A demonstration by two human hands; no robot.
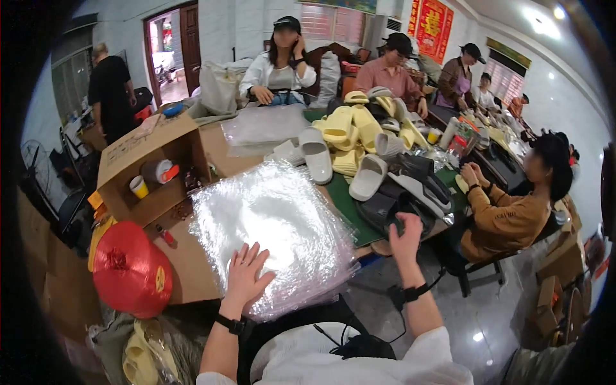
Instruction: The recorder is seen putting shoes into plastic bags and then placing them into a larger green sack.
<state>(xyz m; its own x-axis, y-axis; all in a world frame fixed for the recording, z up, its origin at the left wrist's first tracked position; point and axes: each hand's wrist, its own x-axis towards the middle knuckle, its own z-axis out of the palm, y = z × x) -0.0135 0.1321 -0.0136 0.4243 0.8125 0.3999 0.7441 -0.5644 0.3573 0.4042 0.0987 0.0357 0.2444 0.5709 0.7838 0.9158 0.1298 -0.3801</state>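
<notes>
I see the person's left hand [249,273] lying palm-down, fingers slightly spread, over the near part of the plastic stack [273,205], its forearm [219,350] reaching from the near side, while the right hand [405,236], fingers loosely bent, is out to the stack's right.

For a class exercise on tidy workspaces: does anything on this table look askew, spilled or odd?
Nothing looks clearly spilled or damaged. The slippers near the right hand lie jumbled at differing angles, not neatly paired; the clear plastic stack under the left hand has uneven edges.
</notes>
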